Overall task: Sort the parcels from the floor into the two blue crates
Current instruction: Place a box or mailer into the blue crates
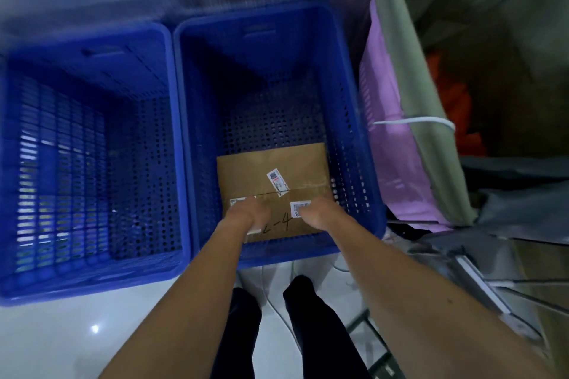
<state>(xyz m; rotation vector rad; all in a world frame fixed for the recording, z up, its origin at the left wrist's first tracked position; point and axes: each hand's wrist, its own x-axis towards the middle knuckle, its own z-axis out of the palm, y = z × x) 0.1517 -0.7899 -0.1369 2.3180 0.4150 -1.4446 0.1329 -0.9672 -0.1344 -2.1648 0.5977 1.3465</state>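
Note:
A brown cardboard parcel with white barcode labels and handwritten marks lies flat on the floor of the right blue crate, against its near wall. Both my arms reach down into this crate. My left hand rests on the parcel's near left part, over a label. My right hand rests on the near right part beside a barcode label. The fingers point down at the top face and do not wrap any edge. The left blue crate stands beside it, and no parcel shows inside it.
A pink perforated basket holding grey-green cloth stands right of the crates. Grey bags and a flat box lie at the lower right. White cables run over the glossy white floor near my dark-trousered legs. A wall runs behind the crates.

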